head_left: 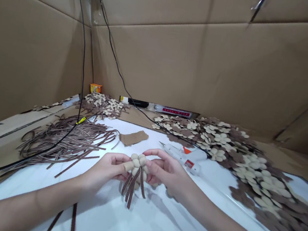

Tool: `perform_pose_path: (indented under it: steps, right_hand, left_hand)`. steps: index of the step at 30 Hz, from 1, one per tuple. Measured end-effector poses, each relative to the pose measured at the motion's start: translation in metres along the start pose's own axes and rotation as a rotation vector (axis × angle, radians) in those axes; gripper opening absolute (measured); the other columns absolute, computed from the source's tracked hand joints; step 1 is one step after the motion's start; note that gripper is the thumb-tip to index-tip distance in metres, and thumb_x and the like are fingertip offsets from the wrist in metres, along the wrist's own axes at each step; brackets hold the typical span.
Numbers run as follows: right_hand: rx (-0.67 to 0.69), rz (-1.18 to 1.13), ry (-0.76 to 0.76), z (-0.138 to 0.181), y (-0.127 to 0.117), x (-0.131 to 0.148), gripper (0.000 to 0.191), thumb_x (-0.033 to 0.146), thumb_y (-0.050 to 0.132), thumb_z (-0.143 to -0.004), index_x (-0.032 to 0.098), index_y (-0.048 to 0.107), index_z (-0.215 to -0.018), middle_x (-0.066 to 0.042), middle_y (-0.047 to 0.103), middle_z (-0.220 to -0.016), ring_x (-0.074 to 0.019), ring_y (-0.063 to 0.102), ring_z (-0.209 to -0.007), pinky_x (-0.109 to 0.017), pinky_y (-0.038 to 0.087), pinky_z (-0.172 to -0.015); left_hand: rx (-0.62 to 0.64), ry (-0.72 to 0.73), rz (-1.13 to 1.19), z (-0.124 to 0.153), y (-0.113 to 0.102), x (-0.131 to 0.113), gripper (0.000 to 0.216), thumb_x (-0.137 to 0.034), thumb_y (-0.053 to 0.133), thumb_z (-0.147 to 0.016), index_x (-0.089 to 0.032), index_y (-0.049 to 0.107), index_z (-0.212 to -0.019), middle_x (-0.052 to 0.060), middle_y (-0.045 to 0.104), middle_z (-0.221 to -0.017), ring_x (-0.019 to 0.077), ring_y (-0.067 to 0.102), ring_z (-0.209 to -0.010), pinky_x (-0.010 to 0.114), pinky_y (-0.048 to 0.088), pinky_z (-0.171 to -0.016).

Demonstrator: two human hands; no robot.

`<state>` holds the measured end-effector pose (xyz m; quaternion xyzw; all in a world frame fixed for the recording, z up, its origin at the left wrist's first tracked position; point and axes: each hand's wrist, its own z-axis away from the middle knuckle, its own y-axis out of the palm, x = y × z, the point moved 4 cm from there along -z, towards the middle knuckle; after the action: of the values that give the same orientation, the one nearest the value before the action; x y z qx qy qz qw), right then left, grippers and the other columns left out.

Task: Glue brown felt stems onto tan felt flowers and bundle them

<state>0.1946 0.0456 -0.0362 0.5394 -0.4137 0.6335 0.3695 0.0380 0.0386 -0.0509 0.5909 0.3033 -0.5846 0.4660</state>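
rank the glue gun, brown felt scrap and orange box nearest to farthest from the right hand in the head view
From the right hand:
1. Hot glue gun, just beyond the hand, on the white sheet
2. Brown felt scrap, ahead and to the left, on the white sheet
3. Orange box, farthest, back left by the cardboard wall

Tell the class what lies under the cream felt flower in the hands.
Brown striped ribbons hang below the felt flower, over a white sheet; their upper ends are covered by the flower, left hand and right hand.
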Motion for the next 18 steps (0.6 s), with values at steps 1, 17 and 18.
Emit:
perform_pose_path:
  steps: [1, 17, 18]
  right_hand:
    - [0.005, -0.001, -0.005, 0.0004, 0.0007, 0.0008, 0.048, 0.054, 0.065, -0.070, 0.019, 0.050, -0.100, 0.004, 0.056, -0.063, -0.0109, 0.054, -0.056, -0.024, 0.042, -0.054]
    - [0.074, -0.011, -0.145, 0.0057, 0.0104, 0.0001, 0.035, 0.044, 0.056, -0.083, 0.020, 0.048, -0.107, 0.004, 0.057, -0.068, -0.0095, 0.052, -0.062, -0.023, 0.041, -0.060]
    - [0.073, -0.009, -0.146, 0.0057, 0.0104, 0.0002, 0.035, 0.045, 0.056, -0.083, 0.020, 0.048, -0.107, 0.004, 0.057, -0.068, -0.0095, 0.052, -0.062, -0.023, 0.041, -0.060]
  left_hand:
    - [-0.004, 0.003, -0.001, 0.0002, -0.0002, -0.0001, 0.032, -0.041, 0.073, -0.067, -0.011, 0.068, -0.078, 0.006, 0.064, -0.073, 0.0116, 0.057, -0.064, 0.024, 0.046, -0.067]
    - [0.041, -0.007, -0.049, 0.0020, 0.0019, 0.0000, 0.034, -0.040, 0.068, -0.072, -0.008, 0.067, -0.085, 0.011, 0.066, -0.078, 0.0188, 0.061, -0.072, 0.033, 0.047, -0.073]
    - [0.042, -0.004, -0.049, 0.0022, 0.0018, 0.0002, 0.034, -0.040, 0.068, -0.073, -0.008, 0.067, -0.085, 0.011, 0.066, -0.078, 0.0194, 0.062, -0.073, 0.033, 0.047, -0.073]
